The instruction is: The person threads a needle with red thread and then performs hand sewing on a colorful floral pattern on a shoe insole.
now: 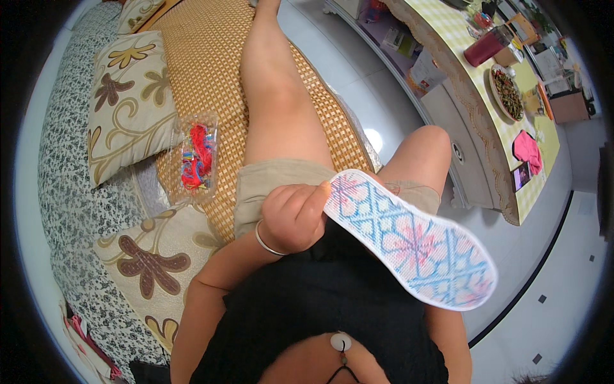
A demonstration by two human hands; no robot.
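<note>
My left hand is closed, thumb and fingers pinching the narrow end of a shoe insole. White-edged, the insole carries a blue lattice and pink flower pattern on a mesh-like face. It is held tilted above my lap, its wide end toward the lower right. My right forearm passes up behind the insole, which hides the right hand almost wholly; its fingers cannot be made out. A clear plastic tray with bundles of red and multicoloured thread lies on the woven mat, left of my legs.
I sit on a woven mat with patterned cushions at left. At right stands a cabinet under a checked cloth. On it are a dish of food, a dark red bottle, a pink cloth and a phone.
</note>
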